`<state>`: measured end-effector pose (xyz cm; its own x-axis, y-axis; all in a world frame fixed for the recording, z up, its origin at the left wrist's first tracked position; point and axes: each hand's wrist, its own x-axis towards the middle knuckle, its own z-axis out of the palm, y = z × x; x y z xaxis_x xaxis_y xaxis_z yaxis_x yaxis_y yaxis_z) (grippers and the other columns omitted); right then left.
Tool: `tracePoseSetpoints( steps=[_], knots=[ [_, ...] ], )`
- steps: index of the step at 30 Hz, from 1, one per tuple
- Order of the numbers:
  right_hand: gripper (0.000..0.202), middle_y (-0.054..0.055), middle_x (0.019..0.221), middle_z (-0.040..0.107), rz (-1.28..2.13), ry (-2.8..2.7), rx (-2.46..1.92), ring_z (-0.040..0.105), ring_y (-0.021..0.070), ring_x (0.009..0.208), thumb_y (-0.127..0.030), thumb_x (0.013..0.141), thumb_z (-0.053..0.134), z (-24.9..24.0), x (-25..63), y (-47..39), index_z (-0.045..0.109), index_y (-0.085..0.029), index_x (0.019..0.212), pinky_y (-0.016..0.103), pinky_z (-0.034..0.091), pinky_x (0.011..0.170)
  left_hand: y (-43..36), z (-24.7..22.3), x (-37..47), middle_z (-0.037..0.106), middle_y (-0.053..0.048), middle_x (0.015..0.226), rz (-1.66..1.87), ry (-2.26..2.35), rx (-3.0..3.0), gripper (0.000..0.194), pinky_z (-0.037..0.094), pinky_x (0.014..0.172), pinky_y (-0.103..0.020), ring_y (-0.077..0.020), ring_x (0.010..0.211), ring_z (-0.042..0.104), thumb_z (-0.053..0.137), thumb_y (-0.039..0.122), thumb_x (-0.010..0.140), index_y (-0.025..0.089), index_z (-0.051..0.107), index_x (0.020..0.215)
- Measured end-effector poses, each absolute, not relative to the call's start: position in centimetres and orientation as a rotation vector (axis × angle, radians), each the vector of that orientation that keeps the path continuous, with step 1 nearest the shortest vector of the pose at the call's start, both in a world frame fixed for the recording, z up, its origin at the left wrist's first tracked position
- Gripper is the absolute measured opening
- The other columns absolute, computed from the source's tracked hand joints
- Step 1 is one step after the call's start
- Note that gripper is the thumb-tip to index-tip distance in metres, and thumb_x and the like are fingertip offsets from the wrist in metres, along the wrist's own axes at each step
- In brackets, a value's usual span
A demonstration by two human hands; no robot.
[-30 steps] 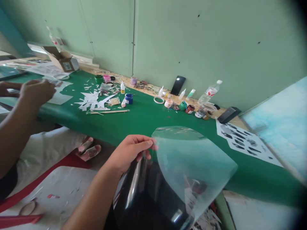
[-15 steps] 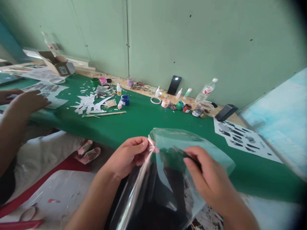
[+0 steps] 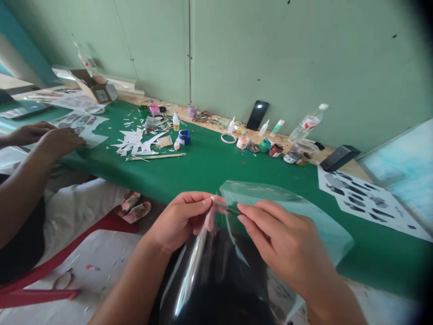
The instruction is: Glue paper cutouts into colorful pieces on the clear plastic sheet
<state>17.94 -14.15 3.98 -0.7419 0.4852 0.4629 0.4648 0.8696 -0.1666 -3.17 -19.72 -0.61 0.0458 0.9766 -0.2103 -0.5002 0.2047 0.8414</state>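
From afar, I watch the left hand [image 3: 184, 221] pinch the clear sheet [image 3: 233, 259] by the green table's [image 3: 199, 169] near edge, presumably steadying it for the slim tool [image 3: 232, 211] clasped in the right hand [image 3: 286, 237] just beside.

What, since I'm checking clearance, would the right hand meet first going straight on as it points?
Probably the clear sheet where the left hand pinches it, then that hand itself; depth is unclear, so the order could differ.

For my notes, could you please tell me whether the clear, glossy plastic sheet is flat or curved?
Curved: the clear, glossy plastic sheet bends downward below the left hand, its surface gleaming along the bend.
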Motion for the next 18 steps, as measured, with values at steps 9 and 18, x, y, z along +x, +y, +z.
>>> tracePoseSetpoints(
  steps=[9, 18],
  knots=[
    [0.018, 0.004, 0.091, 0.072, 0.117, -2.511, -0.597, 0.067, 0.0128, 0.069, -0.022, 0.096, 0.057, 5.0, 17.9, -13.4, 0.073, -0.019, 0.104, 0.026, 0.051, 0.065, -20.1, 0.1, -3.0, 0.062, -0.002, 0.058, 1.32, 0.863, 0.806, 0.022, 0.022, 0.044, -0.02, -0.0053, 0.046, 0.042, 0.066, 0.034, 0.088, 0.016, 0.078, 0.092],
    [0.016, 0.003, 0.092, 0.072, 0.132, -2.502, -0.585, 0.066, 0.0113, 0.068, -0.021, 0.095, 0.059, 5.2, 18.6, -13.0, 0.073, -0.019, 0.103, 0.025, 0.05, 0.064, -20.3, 0.4, -2.9, 0.061, -0.003, 0.065, 1.287, 0.91, 0.928, 0.03, 0.022, 0.045, -0.019, -0.0033, 0.049, 0.037, 0.058, 0.036, 0.094, 0.013, 0.077, 0.094]
  ],
)
